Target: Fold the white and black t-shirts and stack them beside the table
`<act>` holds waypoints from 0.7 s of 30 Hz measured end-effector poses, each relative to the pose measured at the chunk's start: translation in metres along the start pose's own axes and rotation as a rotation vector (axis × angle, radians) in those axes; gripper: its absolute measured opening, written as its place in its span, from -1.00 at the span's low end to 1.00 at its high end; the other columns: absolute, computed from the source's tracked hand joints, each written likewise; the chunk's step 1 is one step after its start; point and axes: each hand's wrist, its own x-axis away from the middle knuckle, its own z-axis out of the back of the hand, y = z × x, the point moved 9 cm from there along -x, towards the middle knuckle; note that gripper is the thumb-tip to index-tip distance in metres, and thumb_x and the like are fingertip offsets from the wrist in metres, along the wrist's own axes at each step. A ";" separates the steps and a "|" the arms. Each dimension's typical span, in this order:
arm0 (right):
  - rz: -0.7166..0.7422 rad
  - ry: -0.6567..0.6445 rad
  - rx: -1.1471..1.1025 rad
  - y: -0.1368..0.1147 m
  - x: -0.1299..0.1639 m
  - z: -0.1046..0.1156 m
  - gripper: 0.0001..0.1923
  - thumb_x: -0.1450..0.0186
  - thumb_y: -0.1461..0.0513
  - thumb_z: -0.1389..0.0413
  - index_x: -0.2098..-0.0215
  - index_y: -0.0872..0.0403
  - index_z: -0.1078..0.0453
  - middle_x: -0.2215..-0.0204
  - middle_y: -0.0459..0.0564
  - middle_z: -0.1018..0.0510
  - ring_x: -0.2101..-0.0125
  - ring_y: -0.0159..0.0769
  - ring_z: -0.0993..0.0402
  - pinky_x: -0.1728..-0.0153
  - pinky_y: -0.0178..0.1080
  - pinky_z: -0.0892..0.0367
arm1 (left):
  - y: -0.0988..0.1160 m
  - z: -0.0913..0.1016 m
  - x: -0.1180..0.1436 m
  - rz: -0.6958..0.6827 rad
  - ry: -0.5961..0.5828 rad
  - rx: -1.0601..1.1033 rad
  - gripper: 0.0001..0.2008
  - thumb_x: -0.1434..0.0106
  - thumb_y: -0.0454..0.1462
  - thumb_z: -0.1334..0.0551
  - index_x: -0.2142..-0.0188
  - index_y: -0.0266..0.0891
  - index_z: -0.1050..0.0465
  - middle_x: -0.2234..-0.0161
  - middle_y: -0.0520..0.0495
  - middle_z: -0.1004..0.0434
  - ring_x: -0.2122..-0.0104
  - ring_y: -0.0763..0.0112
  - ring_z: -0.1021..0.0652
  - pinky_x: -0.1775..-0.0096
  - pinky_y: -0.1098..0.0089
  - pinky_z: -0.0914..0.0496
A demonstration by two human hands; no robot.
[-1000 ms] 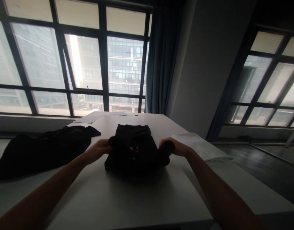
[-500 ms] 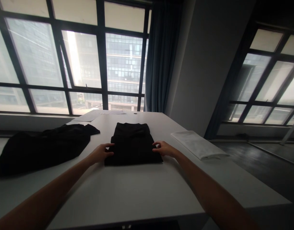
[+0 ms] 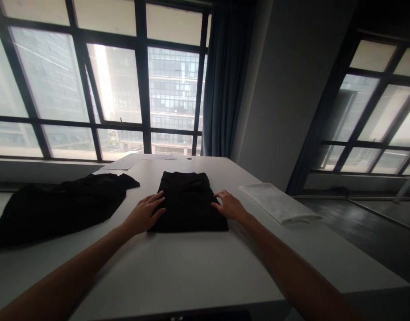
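A folded black garment (image 3: 188, 205) lies flat on the white table (image 3: 181, 272), its narrower end toward the window. My left hand (image 3: 145, 213) rests over its left edge, fingers stretched out and thumb apart, palm down. At the right edge is my right hand (image 3: 229, 205), fingers and thumb spread along the cloth's border. Neither hand grips the fabric. What kind of garment it is, I cannot tell.
To the left lies a loose black cloth (image 3: 64, 205) in a heap. A folded white cloth (image 3: 278, 203) sits on the right side. Sheets of paper (image 3: 121, 164) lie at the table's far left, below the windows.
My left hand has flattened from a pinch at the garment's left edge and moved further onto it. The fingers of my right hand have opened and shifted up slightly.
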 end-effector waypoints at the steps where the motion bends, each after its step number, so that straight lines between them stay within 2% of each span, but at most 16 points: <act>1: 0.034 0.026 -0.005 -0.006 0.000 -0.002 -0.49 -0.34 0.03 -0.05 -0.18 0.08 -0.32 -0.17 0.17 -0.35 -0.11 -0.08 -0.32 -0.11 -0.11 -0.20 | 0.005 -0.008 0.001 -0.034 -0.059 0.012 -0.40 -0.36 0.07 0.01 -0.28 -0.16 -0.22 -0.37 -0.12 -0.01 -0.33 0.02 -0.11 -0.27 -0.07 -0.04; 3: 0.079 -0.037 -0.024 -0.012 0.001 -0.018 -0.38 -0.38 -0.02 0.04 -0.31 0.10 -0.14 -0.30 0.16 -0.18 -0.28 -0.08 -0.08 -0.25 -0.05 0.01 | 0.006 -0.028 0.005 -0.038 -0.218 0.035 -0.35 -0.37 0.09 0.05 -0.32 -0.18 -0.12 -0.39 -0.13 0.05 -0.36 0.05 -0.01 -0.30 -0.06 0.03; 6: 0.052 -0.257 -0.049 -0.007 0.003 -0.054 -0.32 -0.41 -0.10 0.16 -0.37 0.06 -0.01 -0.38 0.10 0.03 -0.37 -0.10 0.21 -0.31 0.07 0.29 | -0.001 -0.046 0.012 0.014 -0.389 0.059 -0.31 -0.37 0.12 0.07 -0.36 -0.16 0.01 -0.40 -0.17 0.16 -0.37 0.03 0.11 -0.29 -0.10 0.09; 9: 0.036 -0.317 -0.084 0.000 0.003 -0.070 -0.30 -0.41 -0.13 0.21 -0.38 0.04 0.01 -0.40 0.07 0.10 -0.38 -0.11 0.28 -0.31 0.11 0.36 | -0.004 -0.044 0.018 -0.029 -0.485 0.083 -0.17 -0.24 0.16 -0.13 -0.38 -0.04 0.11 -0.41 -0.14 0.29 -0.37 -0.02 0.18 -0.27 -0.13 0.09; 11: 0.051 -0.281 -0.111 0.004 -0.001 -0.068 -0.32 -0.41 -0.10 0.18 -0.36 0.06 -0.04 -0.39 0.07 0.05 -0.37 -0.10 0.24 -0.32 0.09 0.31 | -0.007 -0.037 0.022 -0.067 -0.533 0.107 -0.11 -0.12 0.13 -0.28 -0.36 0.04 0.04 -0.41 -0.12 0.25 -0.37 -0.05 0.14 -0.26 -0.14 0.06; 13: 0.074 -0.227 -0.142 0.009 -0.005 -0.058 -0.43 -0.43 -0.01 0.14 -0.30 0.05 -0.17 -0.34 0.07 -0.11 -0.34 -0.14 0.06 -0.32 0.01 0.18 | -0.011 -0.026 0.022 -0.070 -0.519 0.138 -0.23 -0.11 0.07 -0.32 -0.28 0.07 -0.18 -0.39 -0.09 0.05 -0.35 -0.04 -0.01 -0.25 -0.09 -0.03; 16: 0.110 -0.188 -0.173 0.019 -0.007 -0.037 -0.58 -0.35 0.23 0.01 -0.16 0.03 -0.38 -0.21 0.05 -0.35 -0.21 -0.18 -0.24 -0.27 -0.13 -0.04 | -0.015 -0.010 0.017 -0.066 -0.399 0.178 -0.56 -0.22 0.04 -0.23 -0.06 0.03 -0.48 -0.25 -0.06 -0.32 -0.22 0.05 -0.33 -0.18 0.06 -0.23; 19: 0.106 -0.282 -0.179 0.029 0.000 -0.025 -0.40 -0.13 0.41 -0.13 -0.15 0.02 -0.39 -0.22 0.06 -0.33 -0.21 -0.11 -0.24 -0.26 -0.12 -0.08 | -0.012 -0.001 0.015 -0.064 -0.299 0.181 -0.63 -0.28 0.03 -0.16 0.04 0.01 -0.55 -0.06 -0.06 -0.54 -0.01 0.12 -0.53 -0.06 0.18 -0.35; 21: 0.102 -0.344 -0.190 0.029 0.005 -0.022 -0.30 -0.06 0.42 -0.17 -0.19 -0.01 -0.35 -0.28 0.06 -0.23 -0.26 -0.06 -0.15 -0.27 -0.06 -0.06 | -0.010 0.001 0.014 -0.042 -0.258 0.179 -0.63 -0.28 0.04 -0.14 0.07 0.00 -0.56 0.11 -0.05 -0.64 0.15 0.17 -0.59 0.05 0.25 -0.40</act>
